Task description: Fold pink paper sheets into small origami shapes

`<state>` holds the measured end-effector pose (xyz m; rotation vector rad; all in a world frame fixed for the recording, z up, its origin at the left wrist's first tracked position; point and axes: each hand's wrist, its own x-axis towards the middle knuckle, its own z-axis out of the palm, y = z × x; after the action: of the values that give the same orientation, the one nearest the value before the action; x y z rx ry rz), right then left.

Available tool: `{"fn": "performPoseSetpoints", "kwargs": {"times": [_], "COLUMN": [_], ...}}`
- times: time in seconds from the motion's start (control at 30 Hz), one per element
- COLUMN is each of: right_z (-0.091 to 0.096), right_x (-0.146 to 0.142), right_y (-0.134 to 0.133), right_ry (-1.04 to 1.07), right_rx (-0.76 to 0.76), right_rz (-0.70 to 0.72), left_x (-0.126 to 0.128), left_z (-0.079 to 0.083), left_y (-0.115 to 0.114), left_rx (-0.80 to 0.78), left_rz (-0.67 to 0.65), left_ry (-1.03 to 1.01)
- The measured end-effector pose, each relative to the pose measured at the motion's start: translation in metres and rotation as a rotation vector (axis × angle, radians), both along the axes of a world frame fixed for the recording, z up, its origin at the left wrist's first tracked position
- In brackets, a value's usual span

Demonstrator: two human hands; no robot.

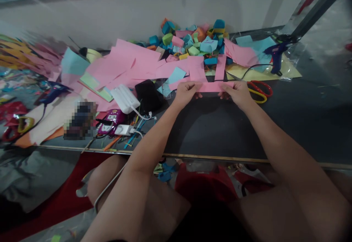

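A pink paper strip is stretched level between my two hands above the dark table. My left hand pinches it near its left part, thumb on top. At the other side my right hand grips the strip between thumb and fingers. Just behind it lie a wider pink paper piece and a narrow pink strip. Scissors with red and yellow handles rest right beside my right hand, their blades hidden.
Small coloured paper pieces are heaped along the wall. Pink sheets, a white power bank, a black pouch-like item and a purple power strip crowd the left. Glue guns lie at right and far left.
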<state>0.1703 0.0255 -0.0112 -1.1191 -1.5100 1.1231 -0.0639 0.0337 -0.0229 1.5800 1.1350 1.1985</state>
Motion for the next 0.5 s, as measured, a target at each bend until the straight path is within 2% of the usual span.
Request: {"fn": "performPoseSetpoints", "kwargs": {"times": [0.07, 0.2, 0.27, 0.33, 0.5], "right_z": [-0.0004, -0.0036, -0.005, -0.0054, -0.0035], "right_x": [0.0012, 0.001, -0.0005, -0.0017, -0.0013], "right_y": [0.0016, 0.0036, 0.0031, 0.002, 0.0009], "right_ry": [0.015, -0.029, -0.049, -0.058, 0.043], "right_rx": [-0.023, -0.083, -0.104, -0.107, -0.085], "right_rz": [-0.011, 0.005, 0.005, 0.002, 0.015], "left_x": [-0.0027, -0.0035, -0.0017, 0.0, 0.0006], "left_z": [-0.0001, 0.002, 0.0009, -0.002, -0.0076], "left_y": [-0.0013, -0.0069, -0.0083, -0.0083, -0.006], "left_rx": [0.149, 0.507, 0.54, 0.524, 0.507], "left_rz": [0.004, -0.07, -0.107, -0.114, -0.029], "left_ry": [0.152, 0.614, 0.764, 0.824, 0.757]}}
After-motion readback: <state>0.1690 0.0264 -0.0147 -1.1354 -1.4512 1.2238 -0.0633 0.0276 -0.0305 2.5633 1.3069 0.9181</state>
